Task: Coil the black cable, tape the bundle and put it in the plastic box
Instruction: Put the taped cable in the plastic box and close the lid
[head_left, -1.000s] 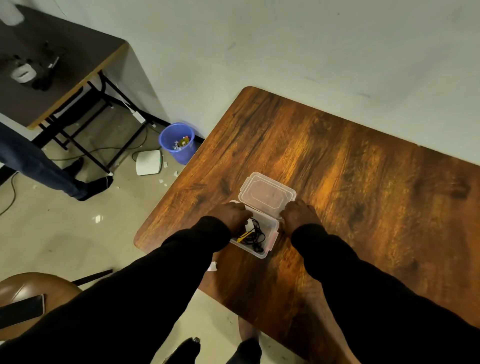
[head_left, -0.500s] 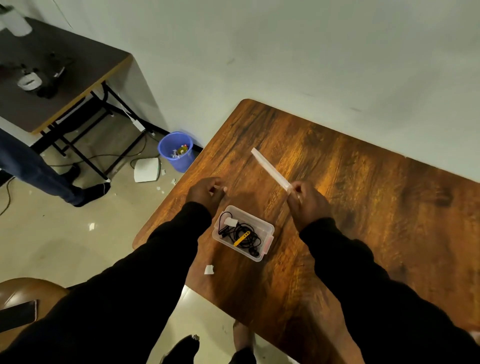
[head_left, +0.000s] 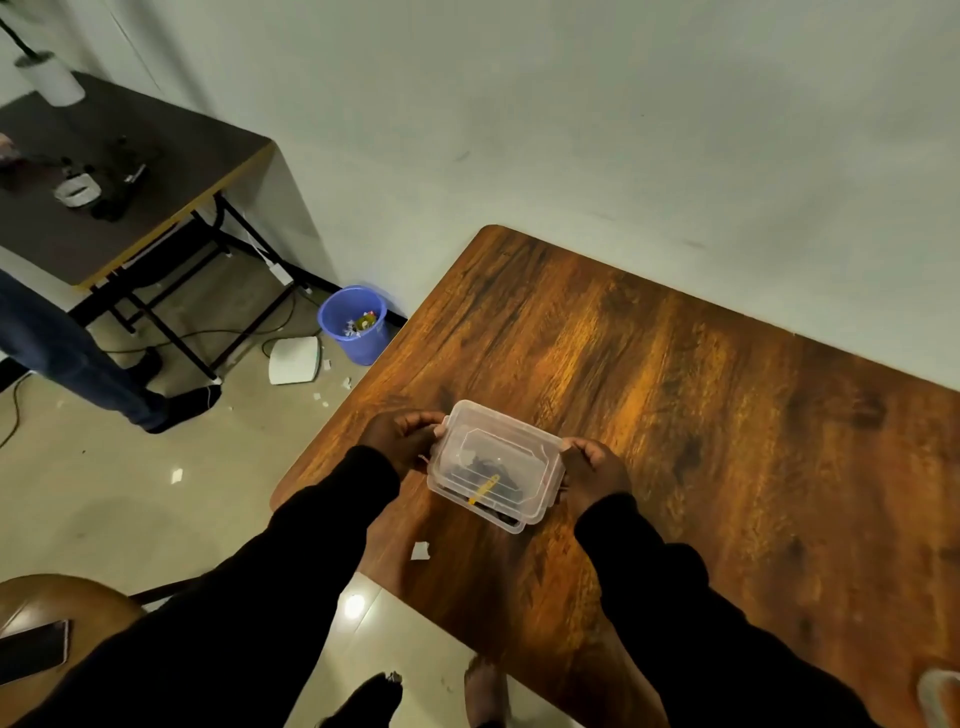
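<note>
Currently the plastic box (head_left: 496, 464) sits on the bench (head_left: 675, 415) near its 9 o'clock edge, lid (head_left: 498, 452) resting on top; the black cable (head_left: 485, 475) lies inside as a dark bundle bound with a strip of yellow tape (head_left: 483, 490), seen through the clear lid. The left hand (head_left: 402, 441) grips the box end at 9 o'clock, fingers (head_left: 423, 420) curled around the rim; the right hand (head_left: 592, 470) grips the end at 3 o'clock, fingers curled likewise. Whether the latches are engaged cannot be told.

Probable faults: uneven pressure from one hand may seat one end of the lid while the other end springs up; a loop of cable standing above the rim may be pinched under the lid and block closure; downward force applied off-centre may slide the box toward the bench edge at 9 o'clock, where it could drop to the floor; a loose scrap of paper (head_left: 420, 551) at 6 o'clock of the box poses no evident hazard.
</note>
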